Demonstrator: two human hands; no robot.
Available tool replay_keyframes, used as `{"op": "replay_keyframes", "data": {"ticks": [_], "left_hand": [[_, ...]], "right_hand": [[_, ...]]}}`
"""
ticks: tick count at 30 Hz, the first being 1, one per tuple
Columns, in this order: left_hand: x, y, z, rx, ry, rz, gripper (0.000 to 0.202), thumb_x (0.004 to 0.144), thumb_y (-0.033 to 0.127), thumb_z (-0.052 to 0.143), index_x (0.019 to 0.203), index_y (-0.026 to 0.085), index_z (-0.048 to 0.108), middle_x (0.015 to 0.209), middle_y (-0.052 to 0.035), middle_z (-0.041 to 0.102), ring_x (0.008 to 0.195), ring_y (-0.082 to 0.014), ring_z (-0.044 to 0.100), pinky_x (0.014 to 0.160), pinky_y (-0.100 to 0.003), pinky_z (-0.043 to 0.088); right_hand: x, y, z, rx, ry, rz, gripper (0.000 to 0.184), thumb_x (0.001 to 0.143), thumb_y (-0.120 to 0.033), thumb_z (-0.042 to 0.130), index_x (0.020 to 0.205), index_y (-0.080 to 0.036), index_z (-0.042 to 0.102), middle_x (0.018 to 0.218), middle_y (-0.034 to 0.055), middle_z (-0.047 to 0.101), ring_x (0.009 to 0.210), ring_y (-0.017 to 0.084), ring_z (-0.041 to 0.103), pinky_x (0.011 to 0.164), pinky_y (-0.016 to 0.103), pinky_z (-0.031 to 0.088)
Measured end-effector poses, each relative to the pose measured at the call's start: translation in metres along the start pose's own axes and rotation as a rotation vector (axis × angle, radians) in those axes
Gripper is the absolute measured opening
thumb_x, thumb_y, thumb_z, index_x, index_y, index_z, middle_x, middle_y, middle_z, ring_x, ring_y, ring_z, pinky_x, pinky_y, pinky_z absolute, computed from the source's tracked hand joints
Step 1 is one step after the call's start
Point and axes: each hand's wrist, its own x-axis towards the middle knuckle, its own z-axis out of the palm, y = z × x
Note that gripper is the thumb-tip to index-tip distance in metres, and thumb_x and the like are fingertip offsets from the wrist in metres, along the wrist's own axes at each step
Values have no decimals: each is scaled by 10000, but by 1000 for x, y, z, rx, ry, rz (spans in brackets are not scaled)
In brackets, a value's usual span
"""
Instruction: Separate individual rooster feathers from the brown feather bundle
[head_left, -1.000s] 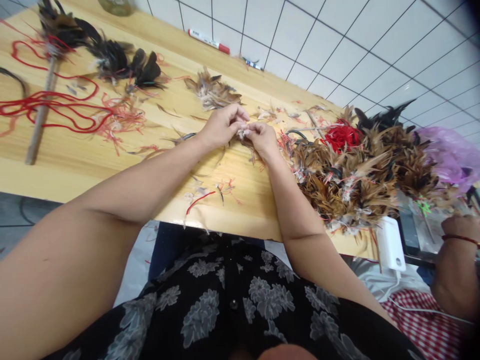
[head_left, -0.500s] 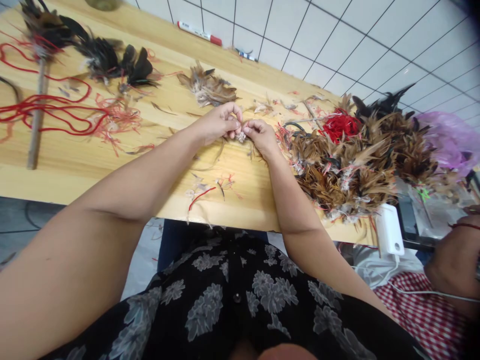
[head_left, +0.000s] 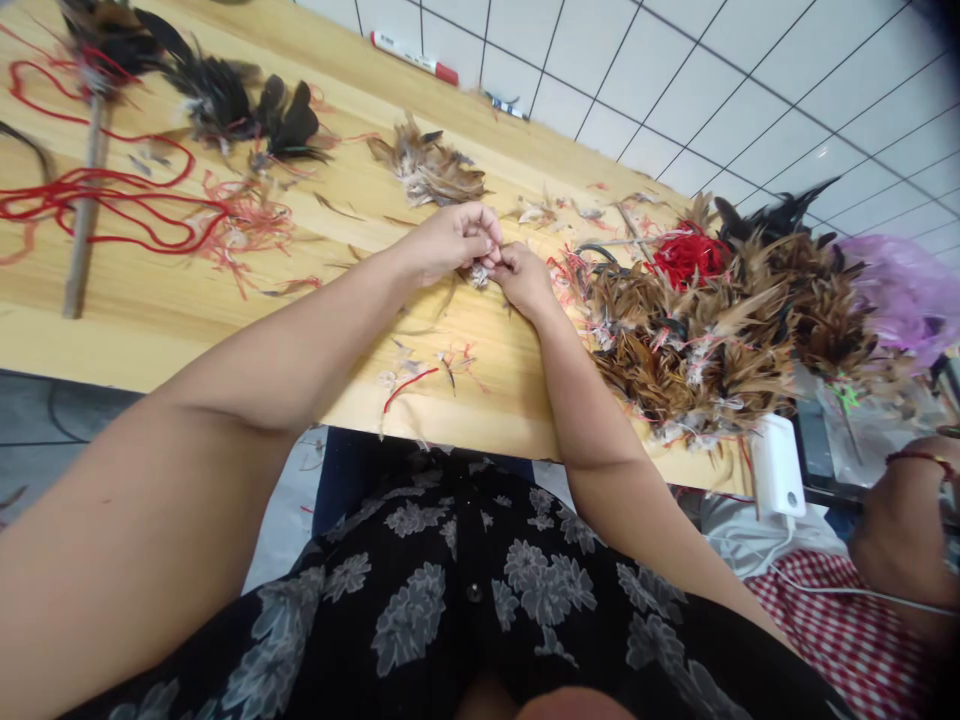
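Head view. 2 bare arms reach in over the wooden table, both bent at the elbow near its front edge. Left forearm slants up and to the right at a long, low angle; right forearm rises more steeply, leaning left. The 2 meet ahead of the torso.

Left hand: fingers curled, thumb beneath them, tip pointing toward the other hand. Right hand: knuckles bent, thumb and forefinger pinched, turned inward. Fingertips of both together, closed on 1 small pale feather tuft, which hangs just below the left thumb, above the tabletop. Cannot tell whether thread runs between the fingertips; too small.

Around the hands: brown feather bundle lying just beyond the left; large feather heap to the right of the right forearm, red thread ball on its far side. Short red cord piece nearer the front edge, between the forearms.
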Motion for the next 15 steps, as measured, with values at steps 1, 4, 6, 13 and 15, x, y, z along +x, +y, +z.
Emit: {"op": "replay_keyframes", "data": {"ticks": [1,4,6,13,15], "left_hand": [[-2,2,0,2,-15,3,278,920,-53,822,938,198,705,771,-1,775,692,-166,771,677,-251,563],[-4,4,-2,27,-66,-8,282,898,-54,864,928,190,724,769,-15,787,726,-192,820,756,-288,640],[-4,3,-6,54,-96,-29,289,891,-48,874,914,192,715,753,-13,779,715,-201,824,784,-314,671],[1,-9,-14,110,-40,8,328,897,31,874,949,237,623,726,34,728,663,-173,777,674,-258,608],[0,-6,-10,161,-9,-11,316,905,40,849,974,242,615,716,42,712,674,-174,766,693,-263,606]], "right_hand": [[1,1,1,-4,12,1,55,963,-218,800,920,-250,785,1107,67,815,1128,296,742,1171,494,623],[2,1,2,28,35,-2,107,953,-177,756,875,-251,748,1070,58,800,1101,275,719,1147,458,618],[1,-1,0,87,33,-1,134,945,-169,768,842,-247,736,1038,45,788,1094,262,713,1142,438,611],[-4,-5,-8,487,-13,33,136,967,-283,825,870,-229,746,951,19,793,1009,223,733,1070,407,632],[-4,-3,-7,518,-1,5,122,968,-285,821,883,-229,752,974,23,800,1029,221,747,1093,409,637]]}}
